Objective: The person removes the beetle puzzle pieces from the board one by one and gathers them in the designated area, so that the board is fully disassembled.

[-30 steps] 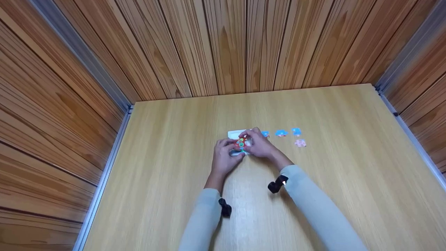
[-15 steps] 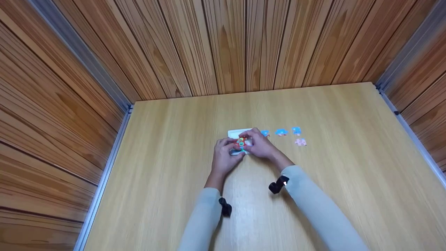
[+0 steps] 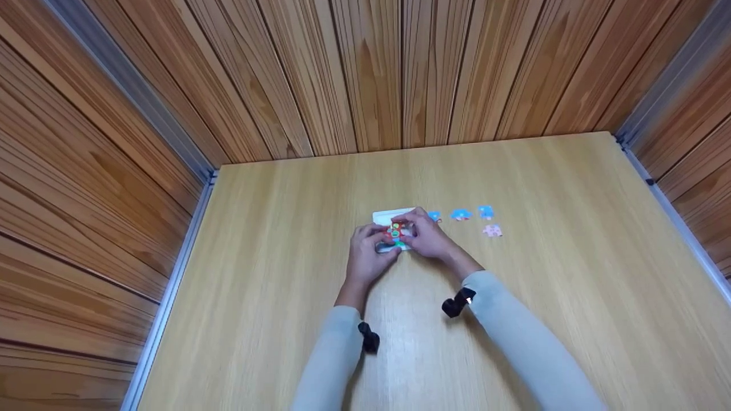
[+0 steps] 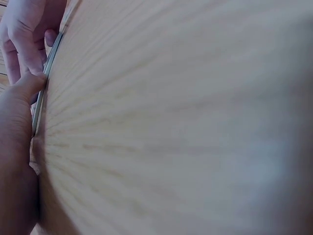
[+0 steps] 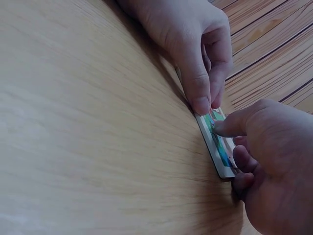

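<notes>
Head view, read with both wrist views: a small jigsaw, partly assembled. The puzzle tray [image 3: 390, 218], white-rimmed, lies on the table [image 3: 274, 274] in front of the person, between the two hands. Within it sits a picture section [image 3: 396, 230] of red, green and blue; a white band shows bare along the far side of the tray. The left hand [image 3: 367, 254] pinches the tray's near edge, its thumb at the rim and a fingertip just beside it. The right hand [image 3: 427, 235] is bent over the opposite side, thumb on the picture section and index finger toward its far part; whether these two grip a piece or only press it cannot be told.

Outward to the right lie the loose parts: a first blue piece [image 3: 436, 216] just beyond the right hand, a second blue piece [image 3: 460, 214], a third blue piece [image 3: 485, 212], and, nearer the person than the third, a pink piece [image 3: 492, 230].

Judged from this layout, the near portion of the picture is in place, and one piece is probably being seated. The four loose pieces appear left to fit, likely in the bare far band. How many pieces the tray already holds is hidden by the fingers.
</notes>
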A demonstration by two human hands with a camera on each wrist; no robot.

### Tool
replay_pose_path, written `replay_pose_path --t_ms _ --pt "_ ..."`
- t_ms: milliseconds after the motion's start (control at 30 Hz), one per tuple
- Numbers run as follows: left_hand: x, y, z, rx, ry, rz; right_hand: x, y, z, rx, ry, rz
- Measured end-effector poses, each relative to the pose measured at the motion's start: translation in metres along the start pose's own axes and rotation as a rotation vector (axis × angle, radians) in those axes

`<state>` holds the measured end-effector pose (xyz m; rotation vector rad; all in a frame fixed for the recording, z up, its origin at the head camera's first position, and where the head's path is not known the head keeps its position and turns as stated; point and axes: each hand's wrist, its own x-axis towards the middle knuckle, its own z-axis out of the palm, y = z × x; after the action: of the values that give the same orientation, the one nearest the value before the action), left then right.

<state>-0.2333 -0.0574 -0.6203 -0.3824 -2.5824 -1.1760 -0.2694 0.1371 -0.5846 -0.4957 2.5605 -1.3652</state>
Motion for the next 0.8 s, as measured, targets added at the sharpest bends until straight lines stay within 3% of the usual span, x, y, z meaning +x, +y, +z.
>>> replay_pose_path --t_ms 300,567,800 --pt "0.0010 -0.0001 -0.0001 -0.008 -0.033 -0.041 0.0018 -0.0012 -0.0016 -0.028 0.006 0.016" --pt "0.0019 -0.0008 0.0005 0.013 -0.007 0.007 0.0029 0.0000 -0.0010 -0.028 0.056 -0.020" --pt "0.0004 -0.0018 0.0011 0.004 -0.008 -0.009 0.0018 0.0000 0.0017 -0.029 0.060 -0.003"
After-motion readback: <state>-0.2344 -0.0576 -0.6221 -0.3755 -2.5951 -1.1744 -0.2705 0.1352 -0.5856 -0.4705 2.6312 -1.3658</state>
